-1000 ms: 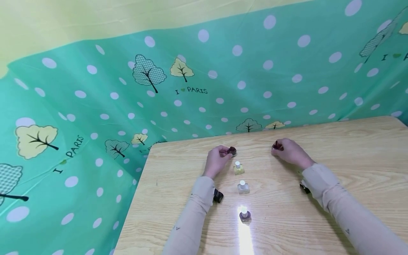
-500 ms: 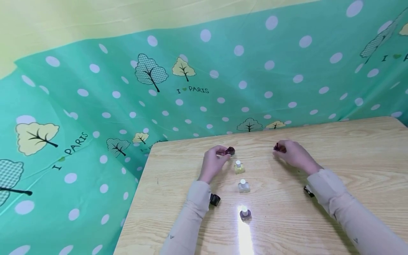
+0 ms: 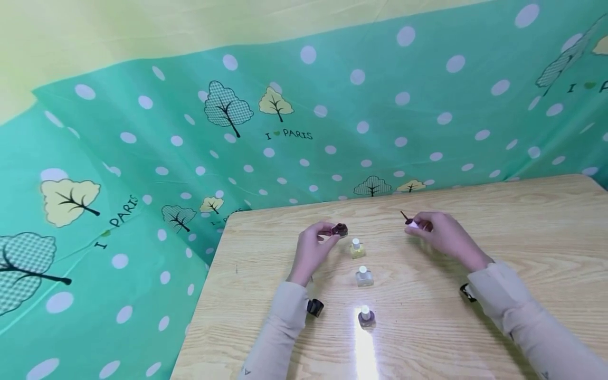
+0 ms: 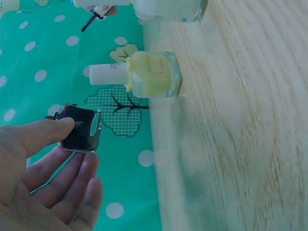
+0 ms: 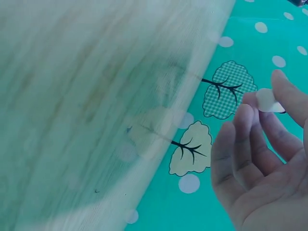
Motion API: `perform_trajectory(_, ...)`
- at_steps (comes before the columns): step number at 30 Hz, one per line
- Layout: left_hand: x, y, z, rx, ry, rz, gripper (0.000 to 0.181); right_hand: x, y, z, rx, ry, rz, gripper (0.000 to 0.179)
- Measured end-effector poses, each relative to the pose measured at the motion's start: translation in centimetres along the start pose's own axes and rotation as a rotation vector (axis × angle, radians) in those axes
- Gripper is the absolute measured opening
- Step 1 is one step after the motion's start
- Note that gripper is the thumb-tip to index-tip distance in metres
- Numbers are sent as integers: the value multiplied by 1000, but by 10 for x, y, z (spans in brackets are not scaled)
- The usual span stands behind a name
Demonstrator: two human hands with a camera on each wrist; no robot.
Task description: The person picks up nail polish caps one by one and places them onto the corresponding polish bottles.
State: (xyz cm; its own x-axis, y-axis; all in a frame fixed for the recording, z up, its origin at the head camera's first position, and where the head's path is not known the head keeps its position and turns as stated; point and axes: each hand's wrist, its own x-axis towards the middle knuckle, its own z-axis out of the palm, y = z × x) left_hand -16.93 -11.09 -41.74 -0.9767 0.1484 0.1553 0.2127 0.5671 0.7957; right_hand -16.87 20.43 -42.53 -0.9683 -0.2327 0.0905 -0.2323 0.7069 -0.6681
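Observation:
My left hand [image 3: 313, 248] pinches a small dark red nail polish bottle [image 3: 340, 230] between thumb and fingers; its neck is uncapped. The left wrist view shows the same bottle [image 4: 83, 129] with the thumb across its side. My right hand [image 3: 442, 235] pinches the white cap [image 3: 412, 224] of a nail polish brush, whose dark, thin stem points up and left. In the right wrist view the cap [image 5: 267, 100] sits between thumb and index finger. Bottle and brush are apart. A yellow nail polish bottle [image 3: 357, 249] stands just right of the left hand.
A clear nail polish bottle [image 3: 364, 276] and a dark purple one [image 3: 366, 316], both white-capped, stand in line nearer me on the wooden table [image 3: 427, 327]. A green dotted curtain [image 3: 285, 174] hangs behind the table's back edge. Light glares off the table by the purple bottle.
The left hand has drawn slightly left and nearer with the bottle. My right hand has turned the brush, so its white cap and stem now show, with the stem pointing up-left.

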Motion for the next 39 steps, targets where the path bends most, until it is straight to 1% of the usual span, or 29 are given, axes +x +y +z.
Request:
perform_trajectory(3, -5, 2, -3, 8, 4, 27, 25, -5, -4, -1, 4, 30, -23, 28)
perform_trajectory(8, -13, 6, -6, 3, 9, 53, 24, -13, -11, -3, 0, 85, -66, 30)
perform_trajectory(13, -22, 10, -8, 10, 10, 79, 25, -23, -18, -4, -15, 124, -101, 28)
perform_trajectory(19, -33, 15, -8, 40, 25, 159, 24, -33, -30, -3, -56, 142, -174, 23)
perform_trajectory(21, -37, 17, -8, 44, 34, 192, 23, -36, -34, -2, -72, 134, -194, 23)
perform_trajectory(24, -42, 20, -8, 48, 52, 244, 24, -42, -43, -2, -96, 113, -204, 26)
perform_trajectory(28, -48, 25, -10, 52, 74, 296, 26, -49, -54, -3, -114, 100, -237, 27)
perform_trajectory(33, -55, 29, -12, 75, 90, 357, 26, -57, -66, -3, -99, 139, -312, 23)
perform_trajectory(37, -60, 32, -13, 100, 95, 405, 25, -60, -75, -2, -49, 194, -370, 17)
perform_trajectory(39, -62, 34, -14, 115, 96, 427, 26, -62, -79, -1, -27, 214, -407, 18)
